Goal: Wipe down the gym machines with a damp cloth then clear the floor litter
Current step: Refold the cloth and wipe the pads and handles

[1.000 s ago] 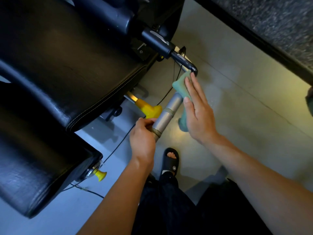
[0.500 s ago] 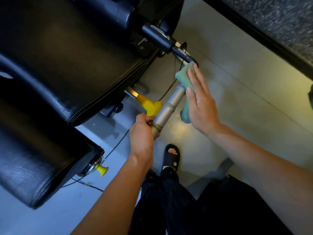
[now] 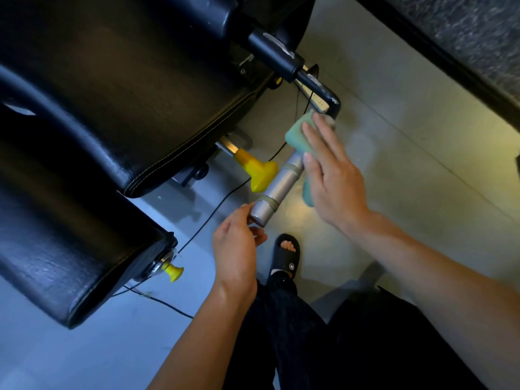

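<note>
Down beside the machine, the big black padded seat (image 3: 112, 88) fills the left of the view, its lower pad (image 3: 70, 249) below it, grey floor (image 3: 394, 170) stretching off to the right. Between them juts the silver handle (image 3: 277, 187), angling up toward the dark bent bar (image 3: 318, 88). Right hand (image 3: 334, 175) lies flat, fingers straight and together, pressing the green cloth (image 3: 298, 130) against the upper end of that handle, with a fold hanging down behind the palm. Left hand (image 3: 239, 246) sits at the handle's lower tip, fingers loosely curled, thumb and fingertips just touching the end cap; whether it actually grips is hard to tell. Yellow knob (image 3: 257, 170) sits just beside the handle, a smaller yellow pin (image 3: 173, 273) down by the lower pad, a thin black cable (image 3: 213, 209) trailing across. This looks like the wipe-down step, handle in progress. Next move likely calls for steadying the tip and sliding the cloth down the tube. Litter comes later.
</note>
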